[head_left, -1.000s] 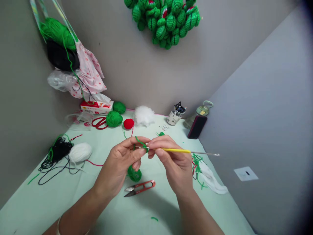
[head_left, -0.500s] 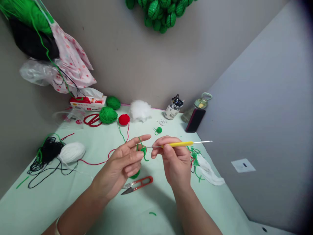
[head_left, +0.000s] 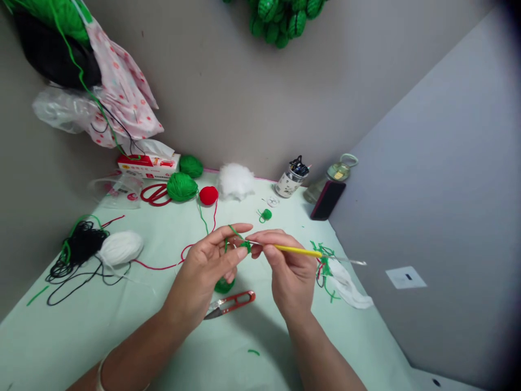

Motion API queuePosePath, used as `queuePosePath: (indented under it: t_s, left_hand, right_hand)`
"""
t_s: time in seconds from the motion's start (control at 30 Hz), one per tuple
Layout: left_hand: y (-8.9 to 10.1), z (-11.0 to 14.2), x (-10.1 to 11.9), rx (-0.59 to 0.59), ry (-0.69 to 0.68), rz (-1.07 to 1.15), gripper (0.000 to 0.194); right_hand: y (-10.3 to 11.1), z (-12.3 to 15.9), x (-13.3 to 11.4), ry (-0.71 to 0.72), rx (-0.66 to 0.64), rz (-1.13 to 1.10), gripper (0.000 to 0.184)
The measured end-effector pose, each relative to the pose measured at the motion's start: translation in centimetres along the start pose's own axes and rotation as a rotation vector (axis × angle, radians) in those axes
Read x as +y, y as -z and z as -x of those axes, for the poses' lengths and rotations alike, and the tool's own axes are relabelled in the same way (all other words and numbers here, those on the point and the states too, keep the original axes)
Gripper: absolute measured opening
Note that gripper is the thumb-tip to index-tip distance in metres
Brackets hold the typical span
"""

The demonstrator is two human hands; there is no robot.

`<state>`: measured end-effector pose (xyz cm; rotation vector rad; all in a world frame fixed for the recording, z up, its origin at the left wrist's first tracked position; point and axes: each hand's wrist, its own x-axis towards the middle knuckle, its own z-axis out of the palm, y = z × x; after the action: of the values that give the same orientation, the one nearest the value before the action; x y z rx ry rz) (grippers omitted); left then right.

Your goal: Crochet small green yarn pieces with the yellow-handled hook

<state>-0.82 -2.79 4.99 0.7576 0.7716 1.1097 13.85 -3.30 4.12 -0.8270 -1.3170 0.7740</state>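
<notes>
My left hand (head_left: 211, 258) pinches a small piece of green crochet (head_left: 246, 246) between thumb and fingers, with green yarn looped over its raised index finger. My right hand (head_left: 290, 266) is closed round a crochet hook (head_left: 299, 250) with a yellow handle. The hook's thin metal end reaches to the green piece; whether it sits inside a stitch I cannot tell. Under my left hand lies a green ball or piece (head_left: 223, 285), partly hidden. Just below are thread snips (head_left: 236, 304) with orange-red handles, their blade tips partly covered by my left hand.
At the back stand green yarn balls (head_left: 182, 187), a red ball (head_left: 209, 195), white stuffing (head_left: 236, 182), a jar (head_left: 288, 182) and a phone (head_left: 328, 200). Black yarn (head_left: 81, 247) and white yarn (head_left: 121, 247) lie left; green scraps (head_left: 324, 260) lie right. Red scissors (head_left: 156, 194) rest near the tissue box (head_left: 148, 166).
The hook has tilted, its yellow handle end now lower. My right hand has moved closer to my left, and the green piece has shifted slightly right and up. The view has shifted a little.
</notes>
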Motion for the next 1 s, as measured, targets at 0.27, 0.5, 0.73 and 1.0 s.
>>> queuePosePath:
  t_s: [0.27, 0.5, 0.73, 1.0]
  left_hand:
    - [0.1, -0.7, -0.4, 0.000, 0.155, 0.243, 0.038]
    - [-0.2, -0.6, -0.3, 0.084, 0.053, 0.217, 0.051]
    - [0.2, -0.8, -0.3, 0.005, 0.193, 0.341, 0.033]
    - [-0.4, -0.2, -0.3, 0.001, 0.040, 0.077, 0.038]
  right_hand:
    - [0.9, 0.6, 0.3, 0.268, -0.082, 0.455, 0.031]
    - [0.5, -0.1, 0.1, 0.086, 0.005, 0.220, 0.018]
    - [0.8, 0.1, 0.1, 0.178, 0.048, 0.253, 0.021]
    - [0.6, -0.3, 0.0, -0.095, 0.006, -0.010, 0.012]
